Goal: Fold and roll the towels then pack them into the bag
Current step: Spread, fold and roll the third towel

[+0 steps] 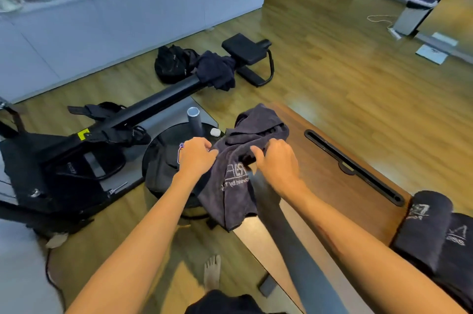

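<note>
A dark grey towel with white lettering lies crumpled over the left corner of the wooden table, part of it hanging off the edge. My left hand pinches its left edge. My right hand grips a fold near its middle. Two rolled dark towels sit at the table's right end. Another dark towel is draped over the rowing machine's rail. A black bag lies on the floor by the white cabinet.
A black rowing machine stretches across the floor to the left. A round black stool with a grey tube stands beside the table. A long slot runs along the tabletop. My bare foot is below.
</note>
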